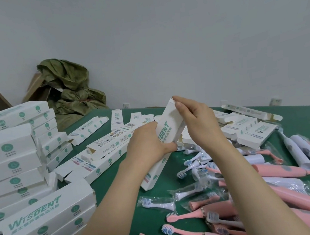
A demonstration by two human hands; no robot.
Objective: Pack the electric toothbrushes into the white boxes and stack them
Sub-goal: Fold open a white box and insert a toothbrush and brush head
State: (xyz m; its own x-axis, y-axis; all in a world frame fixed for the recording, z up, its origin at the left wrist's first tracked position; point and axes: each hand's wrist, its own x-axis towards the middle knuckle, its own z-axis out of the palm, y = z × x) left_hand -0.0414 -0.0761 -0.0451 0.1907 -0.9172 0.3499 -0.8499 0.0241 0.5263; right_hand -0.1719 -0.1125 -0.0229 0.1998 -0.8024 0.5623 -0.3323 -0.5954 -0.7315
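The left hand (149, 141) is gripping the lower end of a white cardboard box with green lettering (168, 127), its fingers curled round the near edge. The right hand (197, 119) is pinching the flap at the box's far, upper end between thumb and fingers (178, 105). The box is being held tilted above the middle of the green tabletop (304, 117), over a litter of open white cartons (110, 141). Whether a toothbrush is already sitting inside is hard to say, since the cardboard walls are hiding the contents.

Judging from this, the flap is being tucked shut, and that is where trouble is waiting. The thin card could crease or tear if the flap is being forced in at an angle. If the lower end is not closed (the left palm is covering it), anything inside could be slipping out as the box tilts.

The pink electric toothbrushes (275, 170) and small loose brush heads (191, 163) are lying heaped on the near right, just beside the right forearm, so a careless sweep could be knocking them about. The tall stack of filled white boxes (7, 156) on the left is sitting unevenly, and another box set down off-centre could be toppling it.
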